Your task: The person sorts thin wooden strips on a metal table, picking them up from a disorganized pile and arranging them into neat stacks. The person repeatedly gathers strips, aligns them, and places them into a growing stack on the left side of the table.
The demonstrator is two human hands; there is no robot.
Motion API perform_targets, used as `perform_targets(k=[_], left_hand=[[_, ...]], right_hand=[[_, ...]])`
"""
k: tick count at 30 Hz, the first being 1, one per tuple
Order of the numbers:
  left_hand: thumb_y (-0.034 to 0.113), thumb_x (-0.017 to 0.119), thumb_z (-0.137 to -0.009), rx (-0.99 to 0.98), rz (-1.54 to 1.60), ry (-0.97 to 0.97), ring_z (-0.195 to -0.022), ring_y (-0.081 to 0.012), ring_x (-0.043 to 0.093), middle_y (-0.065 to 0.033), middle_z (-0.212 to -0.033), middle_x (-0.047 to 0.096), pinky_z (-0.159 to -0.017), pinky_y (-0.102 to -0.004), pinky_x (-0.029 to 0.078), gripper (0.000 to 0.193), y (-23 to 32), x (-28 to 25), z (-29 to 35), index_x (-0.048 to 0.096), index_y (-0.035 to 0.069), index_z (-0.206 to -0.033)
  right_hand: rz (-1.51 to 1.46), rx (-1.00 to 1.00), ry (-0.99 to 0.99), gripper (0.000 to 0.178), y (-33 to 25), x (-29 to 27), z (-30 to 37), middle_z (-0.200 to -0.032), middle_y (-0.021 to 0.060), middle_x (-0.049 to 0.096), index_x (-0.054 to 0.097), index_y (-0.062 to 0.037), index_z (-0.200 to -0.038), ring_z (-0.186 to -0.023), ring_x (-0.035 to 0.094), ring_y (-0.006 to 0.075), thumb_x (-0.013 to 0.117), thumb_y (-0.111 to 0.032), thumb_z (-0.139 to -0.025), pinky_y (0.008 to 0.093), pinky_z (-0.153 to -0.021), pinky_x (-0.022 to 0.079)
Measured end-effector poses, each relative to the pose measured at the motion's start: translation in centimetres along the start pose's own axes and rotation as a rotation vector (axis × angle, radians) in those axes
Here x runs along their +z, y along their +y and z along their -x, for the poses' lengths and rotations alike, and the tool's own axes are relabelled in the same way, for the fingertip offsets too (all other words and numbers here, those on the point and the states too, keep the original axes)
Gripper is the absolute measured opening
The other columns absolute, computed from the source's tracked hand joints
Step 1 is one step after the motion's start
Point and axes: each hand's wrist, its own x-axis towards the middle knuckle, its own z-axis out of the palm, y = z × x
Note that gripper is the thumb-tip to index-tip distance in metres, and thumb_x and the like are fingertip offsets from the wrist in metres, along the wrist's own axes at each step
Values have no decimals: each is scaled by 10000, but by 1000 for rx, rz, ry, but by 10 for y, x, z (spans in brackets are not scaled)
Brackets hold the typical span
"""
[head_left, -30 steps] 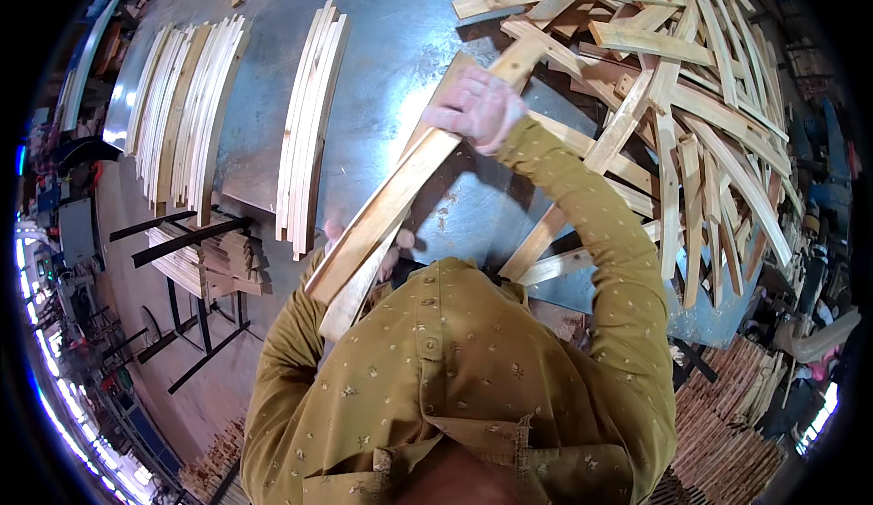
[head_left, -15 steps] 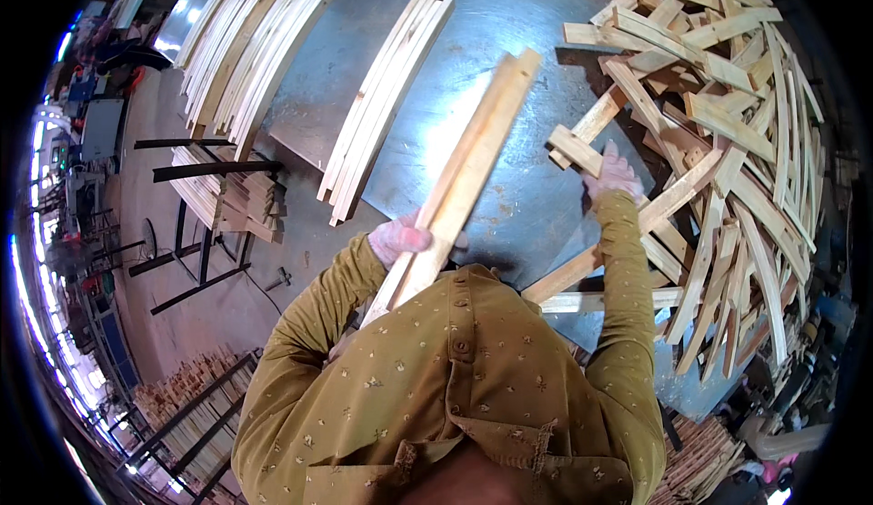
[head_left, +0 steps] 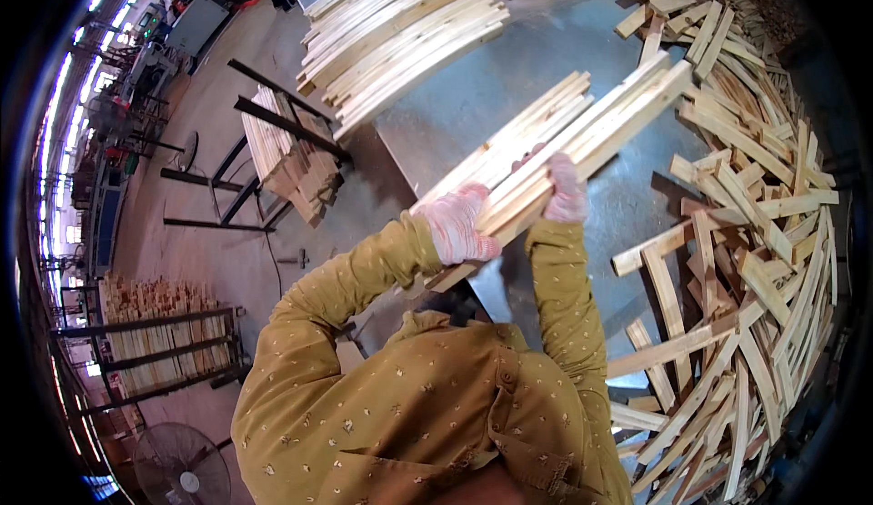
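Pale wooden strips [head_left: 596,141], several side by side in a bundle, slant across the metal table [head_left: 491,273] in front of me. My left hand [head_left: 459,223], in a pinkish-white glove, is closed round their near end. Further along, my right hand [head_left: 566,191], gloved alike, grips the same bundle from its right side; some of its fingers are hidden behind the wood. Directly left of the bundle lies a short row of similar strips [head_left: 514,141]; whether the two touch, I cannot tell.
A wide row of strips [head_left: 400,37] lies at the far left of the table. Jumbled wood pieces [head_left: 755,260] cover the right side. Left of the table stand a black metal frame [head_left: 291,119] with stacked wood, a rack of strips [head_left: 168,332] and a fan [head_left: 182,464].
My right hand has come from the jumbled pile to the strips and now grips them along with my left. The bundle has moved beside the short row. The whole view has turned.
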Motion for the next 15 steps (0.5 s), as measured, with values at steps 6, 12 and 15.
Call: perform_targets(k=[6,12,15], left_hand=[[419,777,-754,267,87,322,-1261,-351,507,-238,-1377,482,-1082,-376,406,965,-101,-64,-82,298,-5,-1476],[394,692,-837,-364,-489,291,-1282,-346,507,-229,-1432,469,-1077,-402,413,883,-209,-245,-151,252,38,-1515],[417,689,-829,-479,-703,294,-1323,-323,462,-200,-1451,447,-1081,-401,399,870,-257,-288,-164,279,77,-1517]], right_hand=[[-10,-232,184,592,70,-4,-118,-1111,165,622,494,65,-1289,-1054,625,288,721,-308,-890,356,-901,553],[836,-256,553,689,42,-43,-72,-1353,167,529,339,-39,-1495,-1214,520,251,661,-274,-933,355,-1038,431],[1093,-319,786,630,17,-86,-15,-1330,166,539,388,-30,-1465,-1192,541,242,671,-180,-922,360,-1026,445]])
